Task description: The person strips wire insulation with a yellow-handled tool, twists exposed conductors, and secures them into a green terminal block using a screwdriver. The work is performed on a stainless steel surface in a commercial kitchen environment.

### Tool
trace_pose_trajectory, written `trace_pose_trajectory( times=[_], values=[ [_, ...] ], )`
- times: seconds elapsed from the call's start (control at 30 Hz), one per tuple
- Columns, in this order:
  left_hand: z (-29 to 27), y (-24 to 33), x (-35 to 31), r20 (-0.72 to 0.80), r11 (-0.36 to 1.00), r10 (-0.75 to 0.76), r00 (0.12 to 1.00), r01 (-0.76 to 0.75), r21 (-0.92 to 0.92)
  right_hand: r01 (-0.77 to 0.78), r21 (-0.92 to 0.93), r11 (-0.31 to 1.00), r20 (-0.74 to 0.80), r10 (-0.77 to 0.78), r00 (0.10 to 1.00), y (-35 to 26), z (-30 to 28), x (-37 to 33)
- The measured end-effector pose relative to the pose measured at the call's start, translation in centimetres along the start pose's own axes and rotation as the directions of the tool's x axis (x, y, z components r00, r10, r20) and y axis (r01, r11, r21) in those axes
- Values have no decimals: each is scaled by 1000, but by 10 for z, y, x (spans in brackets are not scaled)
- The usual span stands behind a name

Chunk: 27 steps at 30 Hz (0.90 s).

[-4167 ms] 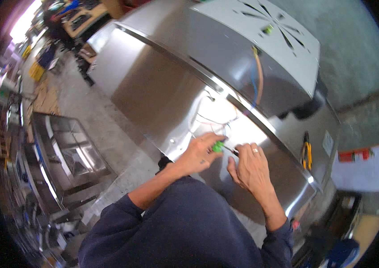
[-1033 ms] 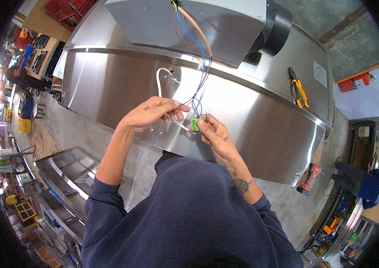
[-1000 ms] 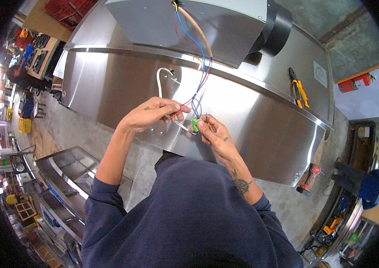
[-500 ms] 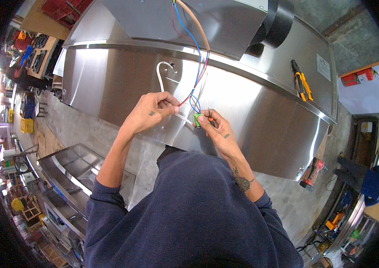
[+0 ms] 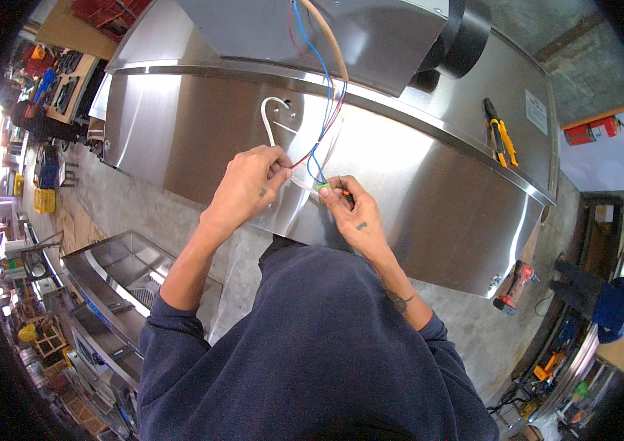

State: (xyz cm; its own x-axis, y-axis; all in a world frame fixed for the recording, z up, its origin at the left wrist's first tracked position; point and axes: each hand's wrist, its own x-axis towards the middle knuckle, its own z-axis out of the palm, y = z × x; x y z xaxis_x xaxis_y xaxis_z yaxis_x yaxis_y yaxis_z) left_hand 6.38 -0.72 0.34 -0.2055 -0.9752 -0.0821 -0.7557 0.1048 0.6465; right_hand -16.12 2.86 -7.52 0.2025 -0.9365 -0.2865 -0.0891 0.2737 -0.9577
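Observation:
Over a brushed steel panel (image 5: 209,140), my left hand (image 5: 249,187) pinches the end of a red wire (image 5: 301,161). To its right, my right hand (image 5: 354,213) grips a small green connector (image 5: 322,187) between thumb and fingers. Blue wires (image 5: 311,166) run into the connector, whose lower part my thumb covers. A thin black and orange tool (image 5: 348,195) is tucked in the fingers of the same hand; its kind is not clear. The wires come down from a tan sleeve (image 5: 332,44). A white cable (image 5: 265,121) loops out of a hole in the panel, behind my left hand.
Yellow-handled pliers (image 5: 500,136) lie on the steel ledge at right. Above sits a grey metal box (image 5: 312,37) with a black round duct (image 5: 468,40). A red cordless drill (image 5: 517,285) is near the panel's right end. A person (image 5: 617,309) is far right; a steel sink (image 5: 128,261) is left.
My right hand has turned, so less of the green connector shows. My left hand has shifted slightly, still pinching the red wire. The view has moved a little.

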Motion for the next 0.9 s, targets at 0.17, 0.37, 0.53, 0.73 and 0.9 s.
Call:
trace_pose_trajectory(
  times=[0.17, 0.37, 0.53, 0.73, 0.9],
  values=[
    [0, -6, 2, 55, 999, -21, 998, 23, -46, 18, -25, 1000, -7, -18, 1000, 9, 2, 3],
    [-7, -6, 3, 140, 994, -69, 988, 80, -73, -12, -120, 993, 4, 13, 1000, 3, 3, 0],
    [-12, -4, 11, 427, 803, -227, 876, 416, -426, 0, -12, 1000, 4, 0, 1000, 1, 3, 0],
    [2, -27, 9, 402, 767, -147, 904, 361, -531, 9, 101, 995, 68, -16, 998, -1, -2, 0],
    [16, -21, 2, 125, 950, -106, 986, 138, -280, -55, 110, 992, 116, 42, 992, -3, -7, 1]
  ],
)
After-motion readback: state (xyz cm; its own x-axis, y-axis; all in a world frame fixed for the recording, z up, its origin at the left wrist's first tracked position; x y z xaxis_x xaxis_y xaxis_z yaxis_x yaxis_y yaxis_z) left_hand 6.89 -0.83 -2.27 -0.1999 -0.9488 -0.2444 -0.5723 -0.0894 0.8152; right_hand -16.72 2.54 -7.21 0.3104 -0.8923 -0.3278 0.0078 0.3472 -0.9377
